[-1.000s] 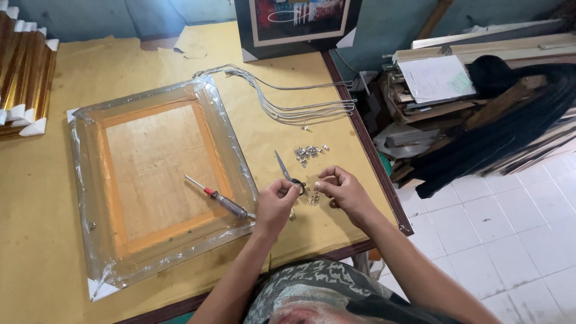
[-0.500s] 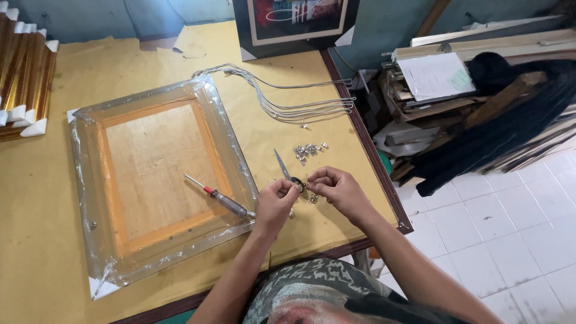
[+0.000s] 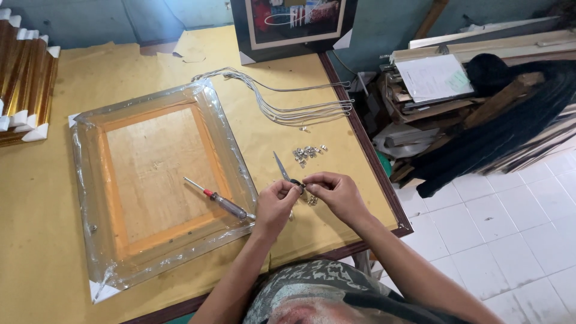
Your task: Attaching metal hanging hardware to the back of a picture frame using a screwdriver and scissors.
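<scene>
My left hand (image 3: pixel 275 206) and my right hand (image 3: pixel 336 193) meet over the yellow-covered table (image 3: pixel 72 78), both pinching one small metal fitting (image 3: pixel 298 185) between the fingertips. A pair of scissors (image 3: pixel 282 168) lies just behind the hands, blades pointing away. A little pile of small metal clips (image 3: pixel 307 152) sits farther back. Left of my hands lies a plastic-wrapped picture frame (image 3: pixel 156 180) face down, with a red-handled screwdriver (image 3: pixel 217 198) resting on its backing board.
A bundle of grey wire lengths (image 3: pixel 300 111) lies at the back of the table. Gold frame mouldings (image 3: pixel 24 78) are stacked at the far left. A dark framed picture (image 3: pixel 294 24) leans at the back. Wood, papers and black cloth (image 3: pixel 480 102) pile up at the right, beyond the table edge.
My right hand has drawn in toward the left hand, and both now close on the small fitting. The frame, screwdriver and scissors have not moved.
</scene>
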